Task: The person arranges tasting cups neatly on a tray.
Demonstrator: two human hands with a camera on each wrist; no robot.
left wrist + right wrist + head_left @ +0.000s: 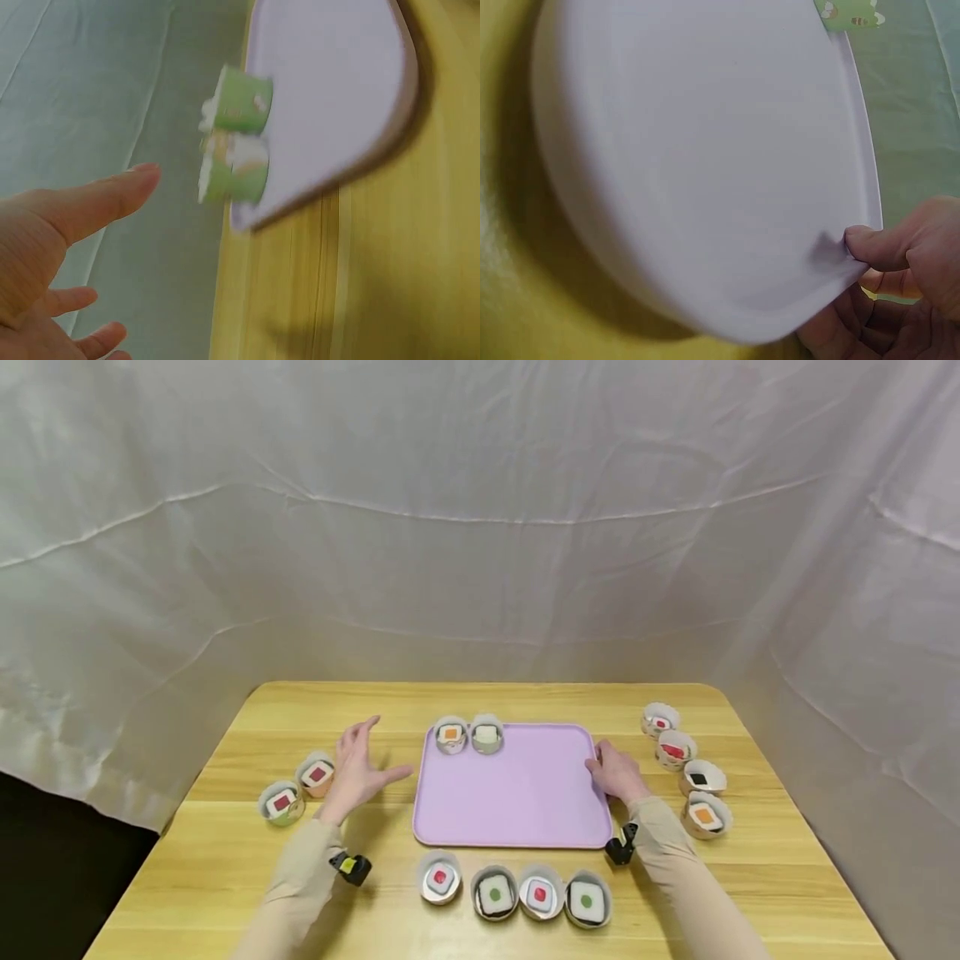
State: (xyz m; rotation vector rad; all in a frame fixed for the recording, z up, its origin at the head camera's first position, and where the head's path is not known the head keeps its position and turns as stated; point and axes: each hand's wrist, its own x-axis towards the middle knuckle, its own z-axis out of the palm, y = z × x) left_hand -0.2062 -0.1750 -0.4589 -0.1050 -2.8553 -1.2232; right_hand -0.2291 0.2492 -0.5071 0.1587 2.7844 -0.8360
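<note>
A lilac tray [517, 793] lies on the table with two paper cups at its far left corner. One cup [451, 735] holds a white square piece with an orange centre, the other [487, 734] a plain pale piece. My right hand [618, 771] grips the tray's right rim, its thumb [877, 246] on top and fingers curled underneath. Left of the tray, my left hand [362, 775] is in the air with fingers spread, holding nothing. Just beside it stand two paper cups, a nearer one [282, 802] and a farther one [316, 774], with dark-red-centred pieces.
In front of the tray is a row of several paper cups, among them one with a red-centred piece [439, 877] and one with a green-centred piece [495, 893]. Several more cups [705, 816] line the table's right side. A pale curtain [480, 568] hangs behind the wooden table [202, 860].
</note>
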